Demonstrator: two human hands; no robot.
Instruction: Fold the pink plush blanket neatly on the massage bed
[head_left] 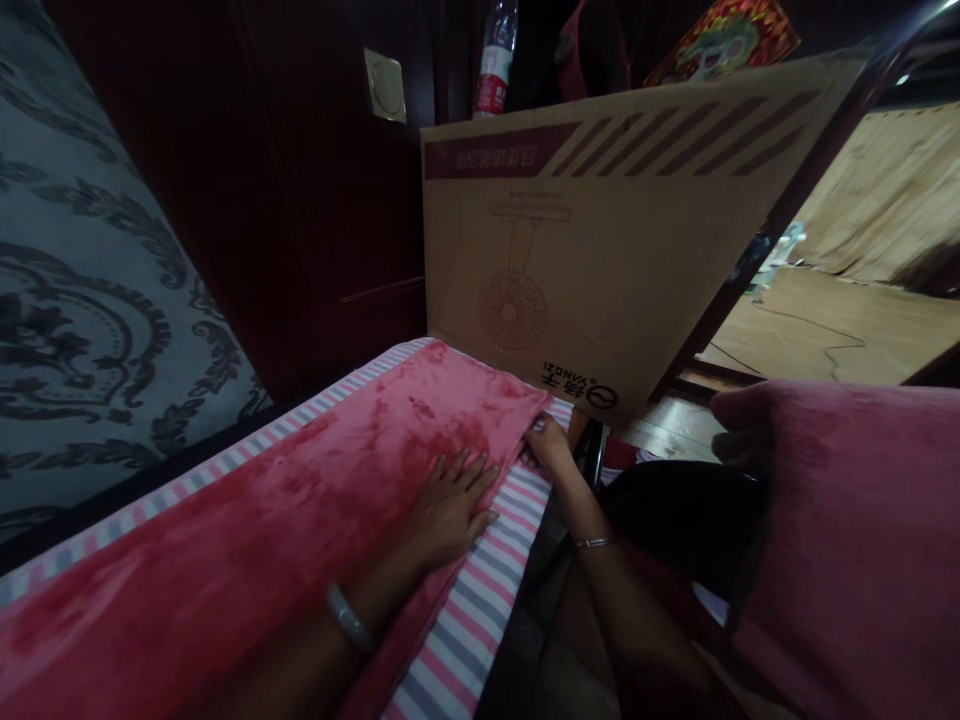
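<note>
my left hand [450, 505] is lying flat, fingers spread, on the red blanket [300, 520], whose long axis is running from 7 to 1 o'clock over a striped sheet [480, 600]. my right hand [547, 443] is pinching its far corner. a cardboard box [615, 230] is standing at 12, dark wooden wall [300, 200] behind.

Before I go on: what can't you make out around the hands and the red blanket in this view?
- Head view: right hand fingertips, curled over the red blanket corner; grip unclear.
- Striped sheet: mostly covered by the blanket.
- Cardboard box: base hidden behind the bed.
- Bottle: top cut off by the upper edge.
- Left hand: flat, fully visible.
</note>
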